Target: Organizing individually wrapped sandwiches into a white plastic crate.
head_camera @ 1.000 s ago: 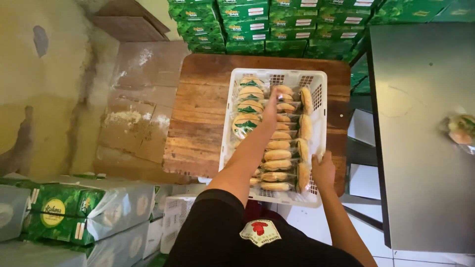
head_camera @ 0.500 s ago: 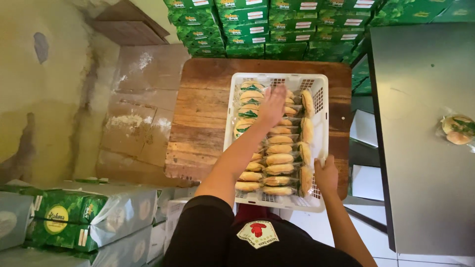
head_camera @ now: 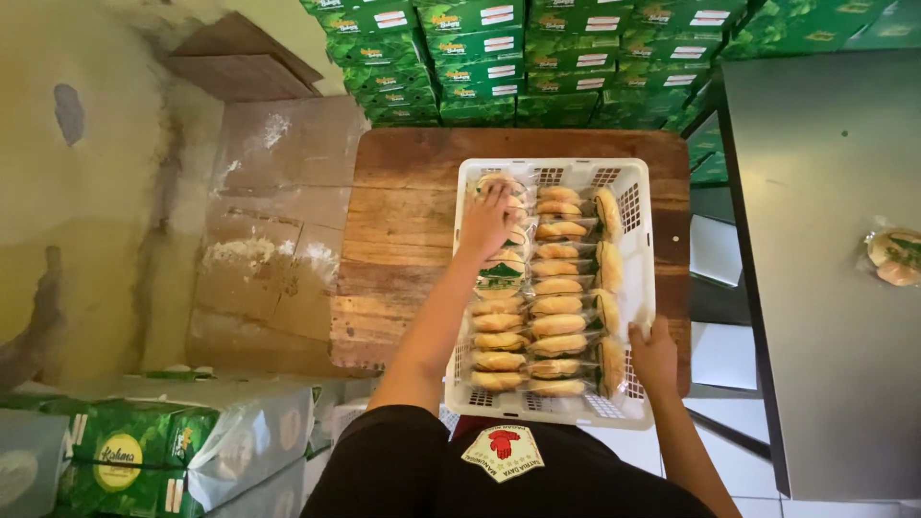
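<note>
While your left hand point(head_camera: 487, 219) lies flat, fingers spread and unclenched, on the wrapped buns point(head_camera: 499, 273) in the far left column of the white crate point(head_camera: 637, 206), keep the pressure light so the wrappers don't crush. Your right hand point(head_camera: 654, 353) curls its fingers over the crate's near right rim, gripping it; hold that firm so the crate stays square on the wooden table point(head_camera: 403, 216). The buns sit in three tight rows inside the crate, the right row turned on edge, so slide fingers between packs rather than digging. Green cartons point(head_camera: 499, 58) are stacked just beyond the table, a grey table point(head_camera: 825, 240) stands close on the right with a wrapped bun point(head_camera: 897, 257) on it, and bundled green packs point(head_camera: 173, 451) crowd your left side.
</note>
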